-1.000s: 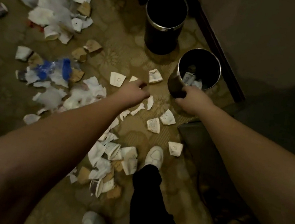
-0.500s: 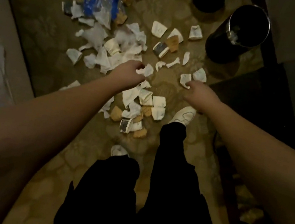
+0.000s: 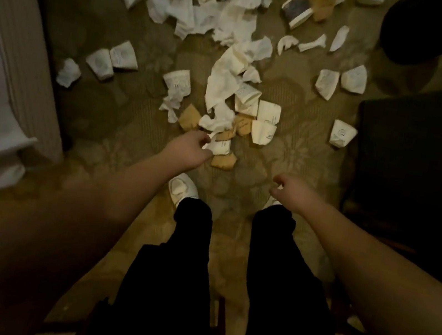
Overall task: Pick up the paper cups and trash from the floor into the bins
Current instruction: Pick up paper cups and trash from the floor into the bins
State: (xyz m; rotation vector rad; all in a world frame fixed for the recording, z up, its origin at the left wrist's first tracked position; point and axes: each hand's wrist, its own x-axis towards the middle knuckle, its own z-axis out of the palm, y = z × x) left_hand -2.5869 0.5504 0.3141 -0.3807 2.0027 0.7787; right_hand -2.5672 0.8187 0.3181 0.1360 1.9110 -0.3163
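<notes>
Crushed paper cups [image 3: 261, 131] are strewn over patterned carpet [image 3: 124, 110]. A white scrap [image 3: 219, 146] is pinched by left hand [image 3: 190, 149] fingers; the right hand [image 3: 293, 191] is curled, empty. The bin [image 3: 428, 41] is cut off

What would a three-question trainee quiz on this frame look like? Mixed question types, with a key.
1. True or false: the left hand is at a flattened white cup.
2. Is the right hand holding trash? A yes, B no, C unclear.
3. Which lies nearer the left hand: the brown flattened cup or the lone white cup by the dark furniture?

Key: 1 true; 2 C; 3 brown flattened cup.
</notes>
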